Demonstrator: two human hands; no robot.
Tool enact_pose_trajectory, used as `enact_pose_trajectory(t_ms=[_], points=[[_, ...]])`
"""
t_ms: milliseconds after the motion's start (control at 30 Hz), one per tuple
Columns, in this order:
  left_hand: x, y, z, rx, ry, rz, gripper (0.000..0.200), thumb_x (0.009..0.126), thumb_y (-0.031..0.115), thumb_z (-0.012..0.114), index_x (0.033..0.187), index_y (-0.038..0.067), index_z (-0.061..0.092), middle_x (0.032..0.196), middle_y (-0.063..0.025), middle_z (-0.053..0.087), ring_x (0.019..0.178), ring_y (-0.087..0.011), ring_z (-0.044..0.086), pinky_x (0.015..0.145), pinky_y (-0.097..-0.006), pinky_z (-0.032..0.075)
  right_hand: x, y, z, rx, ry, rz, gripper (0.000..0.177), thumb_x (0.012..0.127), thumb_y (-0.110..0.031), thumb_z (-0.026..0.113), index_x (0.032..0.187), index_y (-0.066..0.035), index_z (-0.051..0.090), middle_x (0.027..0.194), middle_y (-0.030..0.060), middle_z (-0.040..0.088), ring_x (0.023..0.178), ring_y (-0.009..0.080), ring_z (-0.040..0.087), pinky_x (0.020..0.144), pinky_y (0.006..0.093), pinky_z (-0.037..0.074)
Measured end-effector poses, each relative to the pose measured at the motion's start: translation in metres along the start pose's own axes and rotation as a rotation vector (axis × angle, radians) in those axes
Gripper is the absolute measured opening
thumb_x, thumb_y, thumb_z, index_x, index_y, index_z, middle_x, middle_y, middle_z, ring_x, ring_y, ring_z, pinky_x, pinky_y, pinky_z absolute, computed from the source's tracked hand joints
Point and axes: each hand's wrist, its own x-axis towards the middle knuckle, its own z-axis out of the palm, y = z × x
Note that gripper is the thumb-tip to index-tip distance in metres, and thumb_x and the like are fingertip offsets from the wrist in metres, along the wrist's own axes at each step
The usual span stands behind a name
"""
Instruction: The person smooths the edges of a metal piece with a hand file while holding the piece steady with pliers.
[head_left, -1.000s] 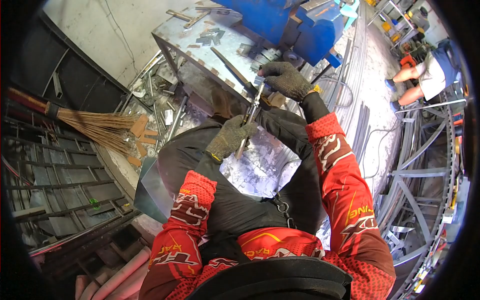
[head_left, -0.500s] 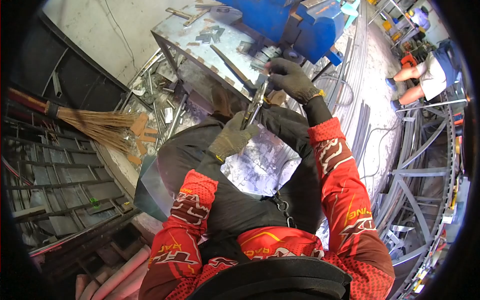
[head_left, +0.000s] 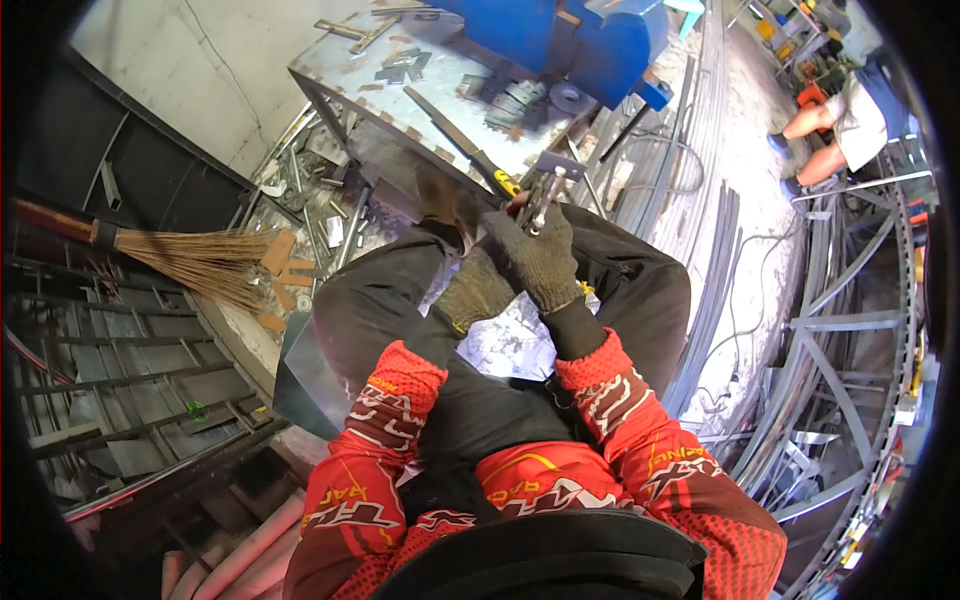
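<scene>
Locking pliers (head_left: 541,208) rise from between my gloved hands, their jaws on a small flat metal plate (head_left: 560,166). My right hand (head_left: 538,262) is closed around the pliers. Pressed against it, my left hand (head_left: 474,292) is curled at the handle end, its fingertips partly hidden behind the right hand. Just beyond the hands, a flat file (head_left: 440,121) with a yellow and black handle (head_left: 503,180) lies over the edge of the metal worktable (head_left: 345,75).
Small cut metal pieces (head_left: 403,67) and a blue machine (head_left: 615,50) are on the worktable. A straw broom (head_left: 190,255) lies to the left, near metal scraps. Long metal bars (head_left: 705,290) run along the right floor. Another person's legs (head_left: 815,150) show at upper right.
My right hand has come down from the plate onto the pliers, beside my left hand. The pliers have turned more upright, and the file's yellow handle now shows.
</scene>
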Motion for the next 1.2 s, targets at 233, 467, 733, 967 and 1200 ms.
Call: enact_pose_trajectory(t_ms=[233,467,733,967,1200], points=[[0.002,0.011,0.016,0.224,-0.049,-0.157,0.047,0.096,0.017,0.065,0.140,0.003,0.055,0.134,-0.0193,0.064,0.124,-0.0313,0.062,0.101,-0.0415,0.051,0.002,0.022,-0.010,-0.092,0.142,-0.004,0.026,0.086,-0.008,0.078,0.107,-0.003,0.063,0.086,0.0035,0.068,0.080,0.0108,0.065,0.070,0.0298,0.052],[0.016,0.045,0.011,0.148,0.164,-0.105,0.036,0.090,0.023,0.071,0.120,0.002,0.067,0.113,-0.0164,0.072,0.104,-0.0365,0.069,0.089,-0.0427,0.055,0.001,0.020,-0.006,0.094,0.170,-0.048,0.028,0.084,-0.006,0.076,0.106,-0.005,0.059,0.085,0.0039,0.066,0.077,0.0121,0.064,0.071,0.0298,0.053],[0.012,0.024,-0.035,0.126,0.107,-0.346,0.038,0.086,0.019,0.073,0.120,0.003,0.068,0.106,-0.0228,0.073,0.098,-0.0364,0.073,0.082,-0.0392,0.057,0.003,-0.007,-0.036,-0.155,-0.233,-0.179,0.066,0.077,-0.027,0.091,0.128,0.000,0.060,0.106,0.0107,0.068,0.095,0.0199,0.067,0.083,0.0360,0.056],[0.005,0.034,-0.139,0.722,0.104,-0.401,0.062,0.080,0.029,0.077,0.135,0.004,0.061,0.114,-0.0294,0.069,0.110,-0.0454,0.067,0.093,-0.0480,0.055,0.071,-0.002,-0.022,-0.701,-0.124,-0.220,0.054,0.087,-0.044,0.070,0.121,-0.003,0.065,0.114,0.0238,0.068,0.104,0.0386,0.070,0.090,0.0471,0.053],[0.009,0.039,-0.171,0.793,-0.180,-0.623,0.063,0.078,0.027,0.073,0.134,0.000,0.062,0.123,-0.0289,0.068,0.117,-0.0430,0.065,0.110,-0.0448,0.046,0.090,-0.005,0.006,-0.932,-0.447,-0.097,0.052,0.092,-0.046,0.062,0.128,-0.009,0.057,0.124,0.0257,0.063,0.118,0.0456,0.064,0.100,0.0537,0.049]])
